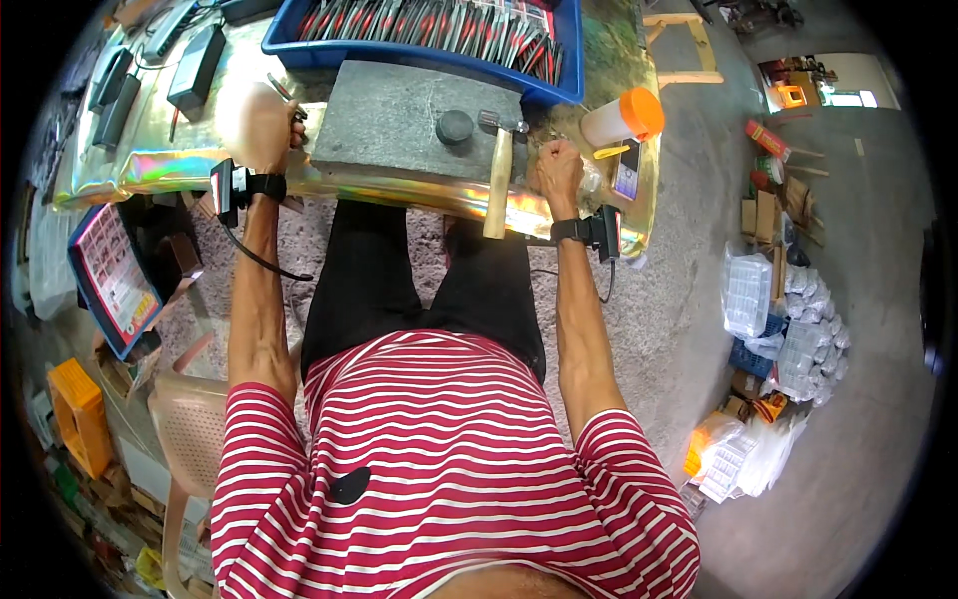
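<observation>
My left hand (286, 150) is at the left end of a grey stone slab (374, 115), partly hidden by a blurred patch. Its visible fingers are curled around a slim dark tool (280, 88) whose kind I cannot make out. On the slab lie a round black block (454, 127) and a hammer (500, 180), its wooden handle jutting over the table's front edge. Right of the hammer, my right hand (558, 168) rests with fingers curled in beside some crumpled clear plastic (591, 180). Whatever it may hold is hidden.
Behind the slab stands a blue tray (334, 52) packed with slim red-and-black metal tools (419, 25). A jar with an orange lid (639, 113) is at the right. Black boxes (197, 68) sit at the left. A plastic chair (190, 429) is beside me; wrapped packages (808, 329) lie on the floor.
</observation>
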A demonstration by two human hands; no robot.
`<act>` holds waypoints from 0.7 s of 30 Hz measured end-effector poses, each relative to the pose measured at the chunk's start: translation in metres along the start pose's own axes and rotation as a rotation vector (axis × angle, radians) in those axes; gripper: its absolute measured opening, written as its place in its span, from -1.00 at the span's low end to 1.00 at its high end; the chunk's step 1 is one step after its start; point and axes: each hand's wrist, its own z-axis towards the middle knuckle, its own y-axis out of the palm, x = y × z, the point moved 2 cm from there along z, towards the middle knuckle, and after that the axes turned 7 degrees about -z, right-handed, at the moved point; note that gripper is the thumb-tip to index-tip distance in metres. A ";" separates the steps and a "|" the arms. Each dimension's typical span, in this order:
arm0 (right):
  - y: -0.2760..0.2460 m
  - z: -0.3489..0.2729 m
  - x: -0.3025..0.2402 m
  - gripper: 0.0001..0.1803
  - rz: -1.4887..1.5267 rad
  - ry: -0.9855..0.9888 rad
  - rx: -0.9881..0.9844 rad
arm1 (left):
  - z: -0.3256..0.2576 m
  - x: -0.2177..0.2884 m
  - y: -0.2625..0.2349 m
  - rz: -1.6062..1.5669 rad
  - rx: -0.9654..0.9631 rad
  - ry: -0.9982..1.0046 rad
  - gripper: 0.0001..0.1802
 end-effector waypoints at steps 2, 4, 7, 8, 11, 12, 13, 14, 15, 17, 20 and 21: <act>-0.001 0.000 -0.004 -0.76 -0.034 -0.052 0.007 | -0.001 0.000 -0.002 -0.066 -0.017 -0.033 -0.62; -0.002 -0.001 -0.007 -0.76 -0.068 -0.104 0.013 | -0.004 0.001 -0.002 -0.104 -0.007 -0.023 -0.61; -0.001 -0.001 -0.006 -0.77 -0.150 -0.169 0.042 | -0.007 0.009 0.000 -0.109 -0.004 -0.034 -0.57; -0.001 -0.001 -0.007 -0.80 -0.174 -0.258 0.058 | -0.008 0.013 0.001 -0.077 -0.010 -0.055 -0.55; -0.001 -0.003 -0.011 -0.81 -0.257 -0.355 0.068 | -0.015 0.016 0.001 -0.211 0.015 0.029 -0.56; -0.001 -0.005 -0.011 -0.81 -0.318 -0.362 0.063 | -0.015 0.016 0.000 -0.212 0.017 0.029 -0.56; -0.002 -0.006 -0.012 -0.81 -0.318 -0.367 0.062 | -0.014 0.014 -0.003 -0.218 0.009 -0.018 -0.58; -0.003 -0.007 -0.013 -0.80 -0.310 -0.387 0.054 | -0.014 0.013 -0.005 -0.224 0.001 -0.066 -0.60; -0.004 -0.007 -0.013 -0.80 -0.301 -0.407 0.046 | -0.015 0.012 -0.007 -0.225 0.005 -0.065 -0.60; -0.004 -0.007 -0.009 -0.80 -0.279 -0.393 0.037 | -0.019 0.011 -0.007 -0.335 -0.045 -0.165 -0.66; -0.007 -0.005 -0.007 -0.80 -0.167 -0.355 -0.014 | -0.024 0.005 -0.009 -0.458 0.006 -0.175 -0.83; -0.008 -0.005 -0.008 -0.79 -0.079 -0.328 -0.054 | -0.025 0.004 -0.011 -0.458 0.008 -0.176 -0.83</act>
